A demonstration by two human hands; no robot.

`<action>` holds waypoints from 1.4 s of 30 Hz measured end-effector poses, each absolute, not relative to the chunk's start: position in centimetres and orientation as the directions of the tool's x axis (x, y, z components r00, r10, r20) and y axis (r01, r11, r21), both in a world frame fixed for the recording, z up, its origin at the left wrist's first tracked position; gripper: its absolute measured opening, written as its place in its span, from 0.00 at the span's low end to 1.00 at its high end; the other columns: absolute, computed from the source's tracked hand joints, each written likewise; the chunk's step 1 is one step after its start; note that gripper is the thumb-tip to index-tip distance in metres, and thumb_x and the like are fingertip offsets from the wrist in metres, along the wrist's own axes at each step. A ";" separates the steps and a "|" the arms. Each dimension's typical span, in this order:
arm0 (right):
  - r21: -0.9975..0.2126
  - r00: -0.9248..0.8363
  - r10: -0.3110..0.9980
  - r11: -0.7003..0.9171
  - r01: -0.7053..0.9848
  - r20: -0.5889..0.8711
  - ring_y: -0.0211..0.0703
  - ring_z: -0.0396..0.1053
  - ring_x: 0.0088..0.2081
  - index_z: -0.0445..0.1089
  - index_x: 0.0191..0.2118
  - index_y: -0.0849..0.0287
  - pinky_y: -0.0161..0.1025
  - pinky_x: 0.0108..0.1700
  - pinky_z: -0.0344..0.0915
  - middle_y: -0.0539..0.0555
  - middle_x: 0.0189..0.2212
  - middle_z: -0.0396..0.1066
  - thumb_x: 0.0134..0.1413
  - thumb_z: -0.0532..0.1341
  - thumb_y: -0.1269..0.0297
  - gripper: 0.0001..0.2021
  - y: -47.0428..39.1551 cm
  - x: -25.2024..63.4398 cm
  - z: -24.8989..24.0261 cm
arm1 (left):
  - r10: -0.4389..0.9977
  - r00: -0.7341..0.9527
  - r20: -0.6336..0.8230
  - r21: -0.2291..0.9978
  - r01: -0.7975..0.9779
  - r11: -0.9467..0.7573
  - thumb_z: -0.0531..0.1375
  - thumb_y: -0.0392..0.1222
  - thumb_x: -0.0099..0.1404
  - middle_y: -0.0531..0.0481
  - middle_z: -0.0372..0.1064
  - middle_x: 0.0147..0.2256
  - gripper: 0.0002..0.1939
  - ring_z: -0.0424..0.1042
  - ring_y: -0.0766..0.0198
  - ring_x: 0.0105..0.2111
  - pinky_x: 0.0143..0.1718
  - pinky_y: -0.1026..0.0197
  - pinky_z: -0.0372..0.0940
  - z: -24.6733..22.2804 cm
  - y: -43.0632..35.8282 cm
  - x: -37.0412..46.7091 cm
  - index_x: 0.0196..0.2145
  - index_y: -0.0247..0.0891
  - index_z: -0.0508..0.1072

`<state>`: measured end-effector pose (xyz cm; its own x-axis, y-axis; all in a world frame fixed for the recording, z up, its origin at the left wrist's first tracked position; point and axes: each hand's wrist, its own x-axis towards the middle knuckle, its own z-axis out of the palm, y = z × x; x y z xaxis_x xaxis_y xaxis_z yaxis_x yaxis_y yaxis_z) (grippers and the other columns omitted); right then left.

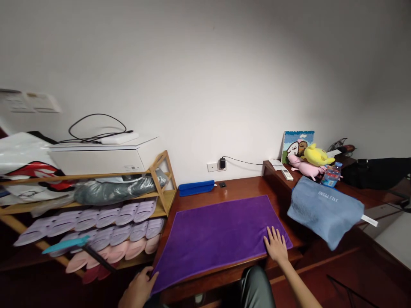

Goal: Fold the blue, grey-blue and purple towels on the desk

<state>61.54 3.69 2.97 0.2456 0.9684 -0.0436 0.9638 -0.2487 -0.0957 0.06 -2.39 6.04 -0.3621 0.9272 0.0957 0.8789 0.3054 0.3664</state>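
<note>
A purple towel (pixel 221 233) lies spread almost flat over the brown desk (pixel 244 187), its left front corner hanging at the desk's edge. My left hand (pixel 138 287) is at that corner, fingers bent in and closed on the towel's edge; part of the grip is hidden. Near the right front corner my right hand (pixel 276 246) rests palm down on the towel, fingers stretched out and slightly apart. Behind the towel, by the wall, is a folded blue cloth (pixel 196 188).
A wooden rack (pixel 167 184) with several slippers (pixel 123 214) and a white box (pixel 96 160) stands left. On the right, a grey-blue towel (pixel 326 207) drapes over the raised side surface, near a bottle (pixel 332 174) and plush toys (pixel 306 166). A charger (pixel 222 162) is plugged into the wall.
</note>
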 end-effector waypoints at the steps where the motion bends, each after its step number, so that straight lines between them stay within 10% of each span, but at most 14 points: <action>1: -0.107 0.242 0.969 -0.247 0.963 -0.054 0.56 0.46 0.77 0.52 0.77 0.55 0.56 0.74 0.45 0.56 0.77 0.47 0.71 0.45 0.46 0.35 3.7 61.7 3.3 | 0.930 -0.339 0.142 0.309 0.908 0.284 0.54 0.51 0.65 0.45 0.82 0.40 0.18 0.82 0.51 0.39 0.40 0.54 0.74 6.1 -2.3 -0.1 0.45 0.45 0.80; 6: -0.161 0.146 0.989 -0.138 0.977 0.038 0.54 0.53 0.74 0.64 0.72 0.52 0.52 0.73 0.50 0.54 0.74 0.56 0.70 0.47 0.48 0.32 5.2 62.1 5.2 | 0.944 -0.091 0.316 0.275 0.962 0.000 0.48 0.51 0.71 0.43 0.79 0.54 0.24 0.77 0.53 0.55 0.61 0.53 0.69 6.3 1.5 2.6 0.50 0.44 0.80; 13: -0.202 -0.014 1.000 0.009 0.979 -0.023 0.51 0.42 0.77 0.52 0.77 0.45 0.57 0.76 0.39 0.49 0.77 0.47 0.74 0.42 0.46 0.31 7.8 60.0 3.8 | 0.995 -0.020 0.098 0.156 0.988 0.005 0.47 0.55 0.73 0.43 0.57 0.73 0.34 0.56 0.49 0.73 0.73 0.40 0.51 4.2 8.3 6.9 0.71 0.42 0.63; 22: -0.193 0.002 1.000 -0.003 0.981 -0.003 0.51 0.45 0.77 0.53 0.76 0.42 0.55 0.76 0.44 0.47 0.77 0.48 0.73 0.44 0.43 0.31 8.4 60.3 3.3 | 0.967 0.006 0.256 0.125 0.991 -0.039 0.45 0.54 0.75 0.38 0.68 0.67 0.31 0.66 0.49 0.68 0.71 0.43 0.54 4.8 10.7 5.0 0.65 0.39 0.73; 33: -0.196 -0.053 0.996 0.037 0.980 -0.077 0.50 0.40 0.78 0.51 0.77 0.46 0.54 0.76 0.38 0.49 0.78 0.45 0.76 0.43 0.49 0.30 20.7 54.0 6.4 | 0.986 0.014 0.165 0.146 0.989 -0.038 0.49 0.59 0.74 0.41 0.55 0.74 0.34 0.53 0.47 0.74 0.74 0.40 0.46 2.8 22.4 7.4 0.72 0.45 0.63; 42: -0.131 0.226 0.971 -0.234 0.963 -0.070 0.50 0.39 0.78 0.45 0.78 0.44 0.55 0.76 0.37 0.49 0.79 0.41 0.75 0.40 0.45 0.32 22.7 58.5 3.9 | 0.982 -0.004 0.189 0.074 0.997 -0.010 0.49 0.59 0.74 0.41 0.53 0.75 0.34 0.52 0.47 0.74 0.73 0.40 0.45 2.5 22.9 6.8 0.72 0.47 0.62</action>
<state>58.54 22.73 3.91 0.2265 0.9715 -0.0702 0.9634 -0.2340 -0.1308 6.80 22.88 2.53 -0.0043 0.9819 0.1894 0.9972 -0.0099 0.0740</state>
